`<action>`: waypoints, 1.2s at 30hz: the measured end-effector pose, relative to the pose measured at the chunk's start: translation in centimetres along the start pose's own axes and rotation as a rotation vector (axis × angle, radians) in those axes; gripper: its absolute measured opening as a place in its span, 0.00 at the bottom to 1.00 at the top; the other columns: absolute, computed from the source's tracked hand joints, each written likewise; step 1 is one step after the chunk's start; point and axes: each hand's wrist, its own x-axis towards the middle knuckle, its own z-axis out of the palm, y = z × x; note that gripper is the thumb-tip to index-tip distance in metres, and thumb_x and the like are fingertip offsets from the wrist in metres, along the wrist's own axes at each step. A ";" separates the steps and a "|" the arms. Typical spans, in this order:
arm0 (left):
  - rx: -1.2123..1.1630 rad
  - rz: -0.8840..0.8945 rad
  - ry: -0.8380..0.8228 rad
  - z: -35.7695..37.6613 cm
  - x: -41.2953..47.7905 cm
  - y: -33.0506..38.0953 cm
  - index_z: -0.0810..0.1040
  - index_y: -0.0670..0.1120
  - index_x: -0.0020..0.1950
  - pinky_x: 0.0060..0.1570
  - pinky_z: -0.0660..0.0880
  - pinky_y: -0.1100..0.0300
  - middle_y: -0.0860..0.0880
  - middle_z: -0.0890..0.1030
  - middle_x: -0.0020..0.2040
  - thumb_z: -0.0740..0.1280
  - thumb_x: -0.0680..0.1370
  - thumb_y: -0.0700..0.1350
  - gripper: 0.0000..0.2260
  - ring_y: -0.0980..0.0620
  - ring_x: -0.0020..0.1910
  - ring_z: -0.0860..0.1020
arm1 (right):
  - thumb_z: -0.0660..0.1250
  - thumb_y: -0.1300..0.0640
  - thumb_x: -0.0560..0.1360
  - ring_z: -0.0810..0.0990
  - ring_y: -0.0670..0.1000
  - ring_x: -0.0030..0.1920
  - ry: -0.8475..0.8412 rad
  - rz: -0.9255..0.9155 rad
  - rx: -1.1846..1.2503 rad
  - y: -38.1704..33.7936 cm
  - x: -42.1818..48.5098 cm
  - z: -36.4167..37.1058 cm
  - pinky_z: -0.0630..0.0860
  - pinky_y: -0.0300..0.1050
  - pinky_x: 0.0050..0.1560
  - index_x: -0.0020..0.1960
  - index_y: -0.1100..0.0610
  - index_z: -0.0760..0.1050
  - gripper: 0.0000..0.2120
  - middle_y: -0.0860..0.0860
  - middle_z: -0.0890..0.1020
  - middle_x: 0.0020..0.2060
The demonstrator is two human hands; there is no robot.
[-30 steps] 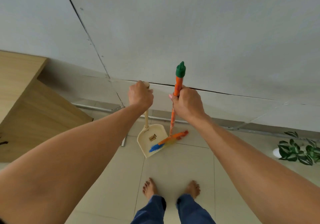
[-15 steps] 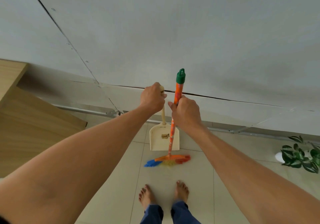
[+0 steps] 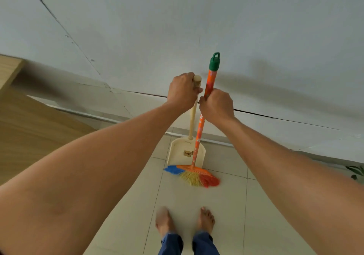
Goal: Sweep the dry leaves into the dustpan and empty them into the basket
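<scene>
My left hand (image 3: 183, 92) grips the top of the cream dustpan's long wooden handle. The dustpan (image 3: 181, 152) stands on the tiled floor near the wall, its scoop facing me. My right hand (image 3: 216, 105) is closed around the orange broom handle just below its green cap. The broom (image 3: 199, 134) stands nearly upright, and its blue, yellow and red bristles (image 3: 194, 177) rest on the floor right in front of the dustpan's lip. No dry leaves and no basket are in view.
A white wall (image 3: 197, 28) runs straight ahead. A wooden cabinet (image 3: 29, 128) stands at the left. Green plant leaves (image 3: 356, 171) show at the right edge. My bare feet (image 3: 185, 221) stand on pale floor tiles just behind the broom.
The dustpan has turned from tilted to facing me squarely. The broom head has swung out of the scoop to the floor in front of it. My hands have drawn closer together.
</scene>
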 end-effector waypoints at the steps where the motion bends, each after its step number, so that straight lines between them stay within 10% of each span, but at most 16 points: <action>1: 0.014 0.011 -0.007 0.2 0.1 0.0 0.80 0.42 0.55 0.44 0.69 0.59 0.45 0.83 0.52 0.70 0.80 0.44 0.07 0.46 0.50 0.79 | 0.62 0.53 0.79 0.79 0.55 0.40 -0.007 -0.002 0.000 0.0 0.4 0.4 0.70 0.43 0.37 0.51 0.59 0.79 0.12 0.53 0.83 0.42; 14: -0.037 0.004 0.111 1.6 0.4 0.0 0.79 0.41 0.58 0.42 0.65 0.63 0.46 0.81 0.55 0.65 0.83 0.41 0.06 0.52 0.44 0.73 | 0.59 0.50 0.80 0.73 0.54 0.39 -0.007 0.034 -0.009 0.3 3.1 1.2 0.66 0.42 0.36 0.56 0.57 0.77 0.13 0.51 0.80 0.43; 22: 0.038 0.028 -0.080 2.0 -0.5 -0.9 0.67 0.43 0.76 0.61 0.72 0.55 0.44 0.71 0.72 0.65 0.83 0.38 0.21 0.44 0.66 0.75 | 0.64 0.51 0.76 0.74 0.55 0.40 -0.068 0.078 -0.022 0.6 2.5 1.6 0.68 0.44 0.39 0.56 0.56 0.74 0.12 0.50 0.76 0.41; 36: 0.116 0.041 -0.160 1.2 -2.4 -2.1 0.61 0.44 0.80 0.63 0.74 0.55 0.44 0.68 0.74 0.66 0.82 0.36 0.27 0.45 0.67 0.75 | 0.72 0.52 0.73 0.81 0.56 0.41 -0.035 0.198 -0.002 -0.2 -0.2 0.8 0.79 0.48 0.36 0.57 0.57 0.69 0.18 0.52 0.78 0.43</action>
